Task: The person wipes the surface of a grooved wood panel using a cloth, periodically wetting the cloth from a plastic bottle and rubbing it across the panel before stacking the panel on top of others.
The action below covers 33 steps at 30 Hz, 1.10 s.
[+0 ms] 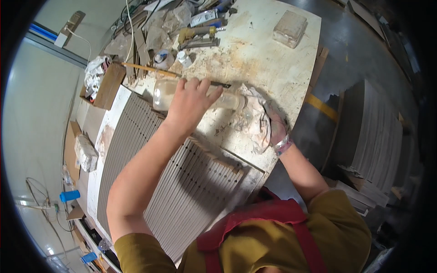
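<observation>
My left hand point(191, 101) is wrapped over a clear plastic bottle point(162, 94) that lies tilted on its side above the worktable. The bottle's narrower end points right, toward a crumpled, stained white rag point(257, 119). Gripping that rag from its right side is my right hand point(277, 128), with its fingers partly hidden behind the cloth and a band at the wrist. The bottle's end meets the rag or lies right against it; I cannot tell which.
Below my hands stand rows of thin grey boards point(182, 191) with notched edges. Behind lie a nail gun point(198, 35), a tape roll point(163, 59), a small white bottle point(184, 59) and a long wooden stick point(152, 69). A dusty block point(290, 28) rests far right.
</observation>
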Motion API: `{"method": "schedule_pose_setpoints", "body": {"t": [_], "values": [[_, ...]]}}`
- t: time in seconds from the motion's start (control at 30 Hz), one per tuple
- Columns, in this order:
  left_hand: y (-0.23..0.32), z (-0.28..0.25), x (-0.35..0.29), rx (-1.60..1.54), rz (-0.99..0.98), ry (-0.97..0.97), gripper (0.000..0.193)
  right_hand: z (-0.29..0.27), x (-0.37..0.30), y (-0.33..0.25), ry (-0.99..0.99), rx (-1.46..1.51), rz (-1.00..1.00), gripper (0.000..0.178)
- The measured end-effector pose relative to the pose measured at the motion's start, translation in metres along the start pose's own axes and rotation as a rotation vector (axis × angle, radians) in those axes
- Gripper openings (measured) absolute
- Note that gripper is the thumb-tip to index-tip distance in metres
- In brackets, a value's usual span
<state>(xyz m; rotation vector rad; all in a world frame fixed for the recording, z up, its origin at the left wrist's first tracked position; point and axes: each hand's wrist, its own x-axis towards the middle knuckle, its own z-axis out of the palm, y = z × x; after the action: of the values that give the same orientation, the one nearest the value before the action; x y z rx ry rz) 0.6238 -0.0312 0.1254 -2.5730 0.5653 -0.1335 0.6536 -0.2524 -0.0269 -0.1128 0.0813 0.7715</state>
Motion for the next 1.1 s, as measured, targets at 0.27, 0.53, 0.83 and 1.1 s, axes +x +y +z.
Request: {"method": "schedule_pose_setpoints", "body": {"t": [0.27, 0.53, 0.83, 1.1], "values": [[-0.031, 0.095, 0.037, -0.734, -0.321, 0.438, 0.082, 0.015, 0.027, -0.034, -0.126, -0.207, -0.11, 0.047], [-0.043, 0.147, 0.084, -1.507, -0.713, 0.647, 0.086, -0.029, -0.065, -0.068, 0.092, -0.391, -0.177, 0.043], [-0.024, 0.073, -0.016, -1.08, -0.543, 0.549, 0.08, -0.015, -0.127, -0.059, 0.127, -0.437, -0.276, 0.051], [0.144, -0.034, -0.352, -0.895, -0.621, -0.035, 0.077, 0.063, -0.149, -0.033, 0.251, -0.744, -0.295, 0.047]]}}
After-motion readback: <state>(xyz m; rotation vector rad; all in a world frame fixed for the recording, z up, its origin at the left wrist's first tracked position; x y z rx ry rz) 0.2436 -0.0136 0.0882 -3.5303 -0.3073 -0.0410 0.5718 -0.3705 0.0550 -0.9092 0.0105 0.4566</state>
